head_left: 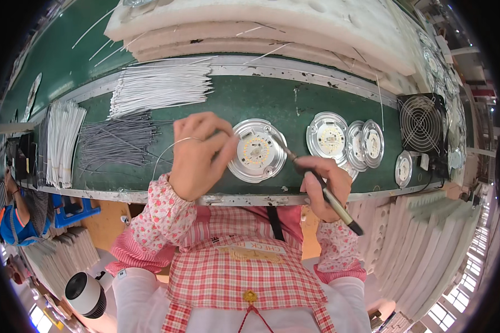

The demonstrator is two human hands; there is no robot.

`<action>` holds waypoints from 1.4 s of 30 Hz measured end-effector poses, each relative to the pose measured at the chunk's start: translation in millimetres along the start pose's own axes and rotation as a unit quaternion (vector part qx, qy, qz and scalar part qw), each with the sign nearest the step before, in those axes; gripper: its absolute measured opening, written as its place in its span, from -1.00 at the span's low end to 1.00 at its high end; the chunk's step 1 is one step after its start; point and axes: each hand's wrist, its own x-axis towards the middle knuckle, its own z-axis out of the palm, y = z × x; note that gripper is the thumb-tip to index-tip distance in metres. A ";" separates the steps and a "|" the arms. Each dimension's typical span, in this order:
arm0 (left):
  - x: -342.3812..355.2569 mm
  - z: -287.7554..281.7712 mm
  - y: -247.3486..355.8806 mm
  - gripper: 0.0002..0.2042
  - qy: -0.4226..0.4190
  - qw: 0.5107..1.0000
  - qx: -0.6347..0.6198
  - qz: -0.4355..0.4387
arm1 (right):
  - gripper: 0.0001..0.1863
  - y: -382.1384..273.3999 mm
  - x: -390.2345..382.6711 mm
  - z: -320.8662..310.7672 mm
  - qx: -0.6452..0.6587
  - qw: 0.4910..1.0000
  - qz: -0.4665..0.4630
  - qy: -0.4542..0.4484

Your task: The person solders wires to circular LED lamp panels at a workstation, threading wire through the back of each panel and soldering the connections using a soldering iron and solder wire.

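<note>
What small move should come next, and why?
Probably guide the thin wire at the left hand onto the silver disc: that hand is beside its left rim, and the right hand holds a pen-shaped tool, tip over the disc.

The person's bare left hand [200,150] is held back upward, its fingers bent to the right, thumb and index fingertip close together. The bare right hand [328,186] is closed in a pen-like grip, thumb and fingers pressing inward. Both forearms, covered by white fabric sleeves with a small red print [169,213], reach forward, elbows bent.
</note>
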 end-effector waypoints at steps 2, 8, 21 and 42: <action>-3.5 4.1 0.6 -0.89 -0.016 0.999 -0.027 0.008 | -0.79 0.0 5.7 -6.5 -0.011 0.998 -0.027 -0.053; -3.6 11.9 -1.3 -0.92 -0.082 0.992 -0.088 0.027 | -0.83 1.5 19.0 -2.4 -0.013 0.988 -0.102 -0.116; -3.8 26.0 2.0 -0.87 -0.053 0.996 -0.069 0.024 | -0.77 5.8 15.7 -11.7 0.065 0.981 0.101 -0.154; -24.0 14.4 6.3 -0.56 -0.083 0.975 0.157 0.132 | -0.22 -6.5 22.7 42.8 -0.241 0.963 -0.109 -0.053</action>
